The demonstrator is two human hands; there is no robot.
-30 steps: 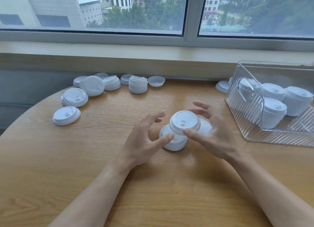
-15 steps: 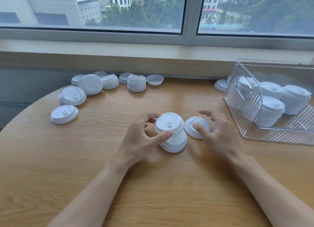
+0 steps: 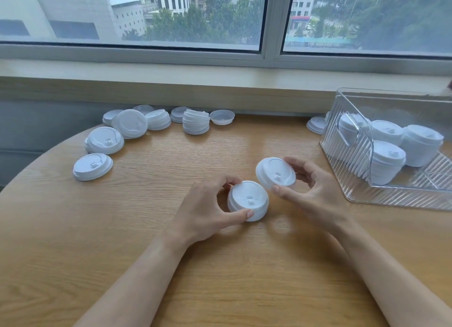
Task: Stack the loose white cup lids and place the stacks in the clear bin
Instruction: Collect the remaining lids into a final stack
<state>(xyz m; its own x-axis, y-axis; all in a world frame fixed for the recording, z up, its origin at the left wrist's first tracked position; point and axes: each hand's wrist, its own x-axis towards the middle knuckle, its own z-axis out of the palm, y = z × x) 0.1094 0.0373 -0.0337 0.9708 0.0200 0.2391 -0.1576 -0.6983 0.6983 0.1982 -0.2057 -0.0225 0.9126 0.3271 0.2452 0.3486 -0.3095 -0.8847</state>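
Note:
A short stack of white cup lids (image 3: 248, 200) stands on the wooden table (image 3: 73, 241) in front of me. My left hand (image 3: 208, 209) grips this stack between thumb and fingers. My right hand (image 3: 310, 192) holds a single white lid (image 3: 275, 172) tilted, just above and to the right of the stack. The clear bin (image 3: 391, 199) at the right holds several tall lid stacks (image 3: 387, 162).
Loose lids and small stacks lie along the back left: one lid (image 3: 93, 166) at the far left, a pair (image 3: 105, 140), a leaning lid (image 3: 130, 123), a stack (image 3: 195, 124). Another lid (image 3: 316, 124) lies behind the bin. A window ledge (image 3: 220, 94) borders the table's far edge.
My left hand has pressed the lid down onto the stack. My right hand has picked the single lid up off the table and lifted it tilted beside the stack.

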